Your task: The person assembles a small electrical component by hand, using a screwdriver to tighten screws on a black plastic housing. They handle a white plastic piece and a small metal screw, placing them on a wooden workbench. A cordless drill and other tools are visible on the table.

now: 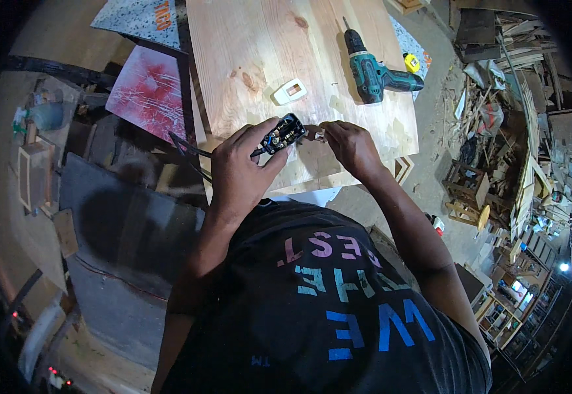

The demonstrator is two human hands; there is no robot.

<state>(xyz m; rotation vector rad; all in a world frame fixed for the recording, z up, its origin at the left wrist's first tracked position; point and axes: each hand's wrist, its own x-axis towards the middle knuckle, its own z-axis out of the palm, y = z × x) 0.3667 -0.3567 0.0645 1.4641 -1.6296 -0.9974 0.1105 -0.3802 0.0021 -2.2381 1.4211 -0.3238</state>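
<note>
My left hand (243,154) is closed round an opened black electrical plug or socket housing (284,134). Metal contacts and a bit of blue wire show inside it, and a black cable (190,146) runs off to the left. Just right of the housing, my right hand (351,148) is pinched, its fingertips at a small piece that looks metallic; its kind is too small to make out. Beyond both hands, a cream-white cover (290,92) with a rectangular opening lies on the wooden board (259,39).
A teal and black cordless drill (371,75) lies at the board's right, with a yellow tape measure (411,63) beside it. A red-and-white scratched panel (147,92) sits to the left. Wood scraps (522,131) are heaped on the far right floor.
</note>
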